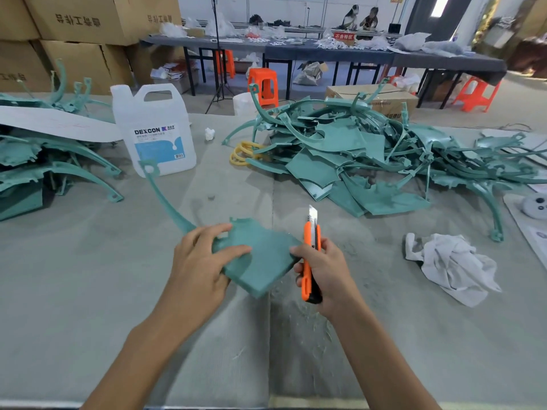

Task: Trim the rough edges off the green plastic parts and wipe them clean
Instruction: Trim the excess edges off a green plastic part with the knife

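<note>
Two hands are at work over the grey table (118, 291), and both have something in them. Your left hand (204, 261) holds the green part (263, 255) by its left side: the thumb lies across the flat face and the fingers curl around the upper edge. Your right hand (322, 270) is wrapped around the orange knife (310, 261), fingers curled tight on the handle. The blade is slid out and points up and away from you, and it sits just beside the part's right edge.

That part sits near the middle of the table, right in front of you, between your two hands. Its flat panel is tilted, with the near corner pointing towards you. A long thin curved arm runs from the panel up and to the left and ends in a small loop just in front of the white jug (154, 128).

Past the knife, on the right half of the table, you have a big loose pile (355, 155) of the same green pieces. A yellow coil (244, 152) lies at its left edge. A second stack (44, 161) of green pieces lies at the far left. A crumpled white rag (453, 264) rests on the table to your right, well apart from the knife hand. Cardboard boxes (83, 22) stand behind the jug, and an orange stool (263, 84) stands on the floor beyond the table.
</note>
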Demonstrator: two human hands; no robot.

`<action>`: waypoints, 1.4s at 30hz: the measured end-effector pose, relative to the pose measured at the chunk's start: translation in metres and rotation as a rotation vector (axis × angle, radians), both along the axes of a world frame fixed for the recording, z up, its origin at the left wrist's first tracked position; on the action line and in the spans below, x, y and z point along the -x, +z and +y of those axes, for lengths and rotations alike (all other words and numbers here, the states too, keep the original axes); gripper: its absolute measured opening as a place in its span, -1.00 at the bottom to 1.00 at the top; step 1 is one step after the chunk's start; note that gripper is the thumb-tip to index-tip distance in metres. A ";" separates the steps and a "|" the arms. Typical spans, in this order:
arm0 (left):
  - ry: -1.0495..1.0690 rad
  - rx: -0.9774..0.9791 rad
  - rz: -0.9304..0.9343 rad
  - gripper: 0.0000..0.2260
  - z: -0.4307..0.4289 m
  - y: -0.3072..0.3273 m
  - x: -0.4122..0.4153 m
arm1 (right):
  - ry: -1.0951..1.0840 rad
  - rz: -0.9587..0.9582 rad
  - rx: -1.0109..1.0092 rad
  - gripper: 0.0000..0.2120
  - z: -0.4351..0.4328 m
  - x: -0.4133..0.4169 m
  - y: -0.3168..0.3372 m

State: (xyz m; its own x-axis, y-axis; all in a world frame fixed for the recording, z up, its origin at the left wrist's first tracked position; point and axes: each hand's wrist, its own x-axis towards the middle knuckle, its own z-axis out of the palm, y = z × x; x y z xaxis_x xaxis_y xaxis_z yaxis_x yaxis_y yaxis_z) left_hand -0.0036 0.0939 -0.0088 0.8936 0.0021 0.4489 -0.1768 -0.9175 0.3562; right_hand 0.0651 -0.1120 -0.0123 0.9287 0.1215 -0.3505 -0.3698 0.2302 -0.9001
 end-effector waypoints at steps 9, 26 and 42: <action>0.374 0.644 -0.123 -0.87 -0.003 -0.034 0.026 | -0.272 0.220 -0.173 -0.79 -0.010 -0.001 -0.015; 0.166 1.010 -0.154 -0.75 -0.049 0.001 0.010 | 0.200 -0.090 0.140 -0.76 0.006 0.056 -0.003; 0.162 0.670 0.061 -0.39 -0.027 -0.009 0.029 | 0.509 -0.932 0.852 -0.73 -0.011 0.068 0.052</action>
State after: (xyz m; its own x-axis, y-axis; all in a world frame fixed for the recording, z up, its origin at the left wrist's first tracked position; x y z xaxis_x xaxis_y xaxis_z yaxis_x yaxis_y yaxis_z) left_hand -0.0330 0.0672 -0.0179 0.8822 0.3974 0.2528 -0.0173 -0.5089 0.8606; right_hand -0.0025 -0.1231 0.0402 0.7774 0.5816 0.2395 0.5722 -0.4957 -0.6533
